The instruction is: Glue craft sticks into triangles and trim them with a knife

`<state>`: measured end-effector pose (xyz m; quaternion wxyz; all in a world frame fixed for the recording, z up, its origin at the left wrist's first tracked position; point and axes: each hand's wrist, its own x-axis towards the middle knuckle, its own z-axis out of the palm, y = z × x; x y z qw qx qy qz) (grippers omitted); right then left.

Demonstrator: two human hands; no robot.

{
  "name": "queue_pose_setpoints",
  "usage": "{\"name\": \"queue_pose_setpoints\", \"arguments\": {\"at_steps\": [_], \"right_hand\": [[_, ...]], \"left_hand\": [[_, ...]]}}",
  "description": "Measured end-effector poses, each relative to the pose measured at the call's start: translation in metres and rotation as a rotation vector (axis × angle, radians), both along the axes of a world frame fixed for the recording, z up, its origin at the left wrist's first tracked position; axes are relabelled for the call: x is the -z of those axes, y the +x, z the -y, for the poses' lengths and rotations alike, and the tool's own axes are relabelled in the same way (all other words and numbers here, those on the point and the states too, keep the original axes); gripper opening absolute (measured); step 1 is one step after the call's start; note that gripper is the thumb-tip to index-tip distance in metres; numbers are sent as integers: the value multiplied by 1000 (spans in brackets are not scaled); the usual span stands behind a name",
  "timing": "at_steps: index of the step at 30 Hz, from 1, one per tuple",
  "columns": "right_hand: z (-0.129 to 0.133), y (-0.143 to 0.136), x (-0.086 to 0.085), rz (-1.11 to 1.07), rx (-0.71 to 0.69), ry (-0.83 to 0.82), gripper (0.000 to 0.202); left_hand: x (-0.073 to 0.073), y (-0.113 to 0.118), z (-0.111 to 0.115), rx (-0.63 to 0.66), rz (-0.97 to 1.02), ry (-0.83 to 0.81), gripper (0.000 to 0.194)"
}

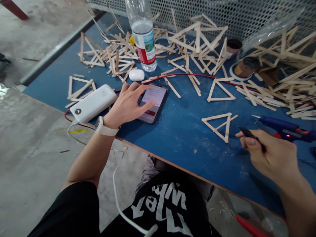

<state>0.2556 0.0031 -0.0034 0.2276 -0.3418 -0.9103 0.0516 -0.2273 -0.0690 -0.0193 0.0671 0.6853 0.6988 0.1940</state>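
My left hand (129, 103), with a white watch on its wrist, reaches over a smartphone (158, 98) that lies face up on the table. Its fingers are spread, and the thumb and fingertips are at the lit screen. My right hand (269, 153) is closed round a black, narrow tool (247, 132) that looks like a utility knife; its lower part is hidden in the grip. Just left of that hand lies a triangle of wooden craft sticks (219, 126) with an extra stick across it. A blue glue gun (283, 127), its red light on, rests beyond the right hand.
A white power bank (93, 102) and an earbud case (136, 75) lie by the left hand. Behind stand a water bottle (145, 42) and heaps of craft sticks (197, 49). A red cable (190, 74) crosses the blue table (182, 131); another stick triangle (221, 90) lies farther back.
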Motion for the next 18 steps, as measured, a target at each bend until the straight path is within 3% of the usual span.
{"name": "queue_pose_setpoints", "arguments": {"at_steps": [11, 18], "right_hand": [[0, -2, -1, 1, -11, 14, 31], [1, 0, 1, 13, 10, 17, 32]], "left_hand": [[-3, 0, 2, 4, 46, -14, 65], [0, -4, 12, 123, 41, -55, 81]]}}
